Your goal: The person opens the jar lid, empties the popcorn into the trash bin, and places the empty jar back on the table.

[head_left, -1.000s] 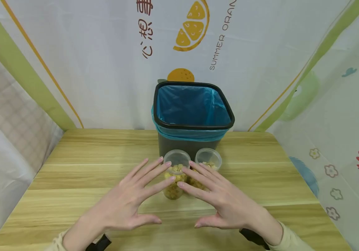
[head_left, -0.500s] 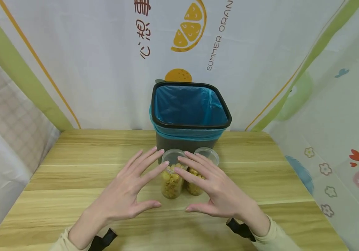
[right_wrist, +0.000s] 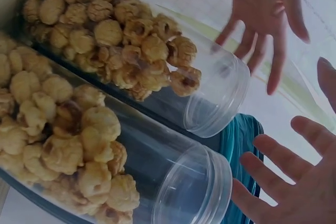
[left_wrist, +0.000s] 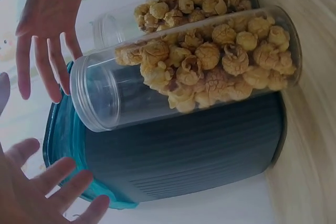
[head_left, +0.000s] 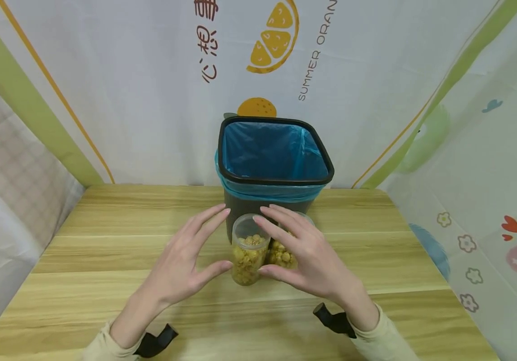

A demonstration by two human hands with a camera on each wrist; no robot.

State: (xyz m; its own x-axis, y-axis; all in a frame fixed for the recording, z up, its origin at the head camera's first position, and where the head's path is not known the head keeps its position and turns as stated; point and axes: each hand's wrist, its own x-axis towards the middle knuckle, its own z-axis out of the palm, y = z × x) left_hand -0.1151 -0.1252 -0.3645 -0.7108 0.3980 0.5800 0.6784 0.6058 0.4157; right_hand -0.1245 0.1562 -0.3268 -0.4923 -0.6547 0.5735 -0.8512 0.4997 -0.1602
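Two clear plastic jars partly filled with caramel-coloured popcorn stand upright on the table. The left jar (head_left: 246, 260) is a little nearer to me than the right jar (head_left: 282, 254). My left hand (head_left: 186, 260) hovers to the left of the left jar, fingers spread and gently bent. On the other side my right hand (head_left: 308, 253) hangs in front of the right jar and hides part of it. Neither hand holds anything. Popcorn (left_wrist: 226, 56) fills the lower part of the left jar in the left wrist view. Whether the jars have lids I cannot tell.
Right behind the jars stands a dark bin (head_left: 276, 181) with a blue liner bag folded over its rim. The wooden table (head_left: 127, 220) ends at a printed white curtain (head_left: 159, 100) at the back. More curtain hangs along both sides.
Both hands have turned from palms down toward facing each other, with their fingers bending more. The left jar is now less covered by the fingers. The jars and bin stay in place.
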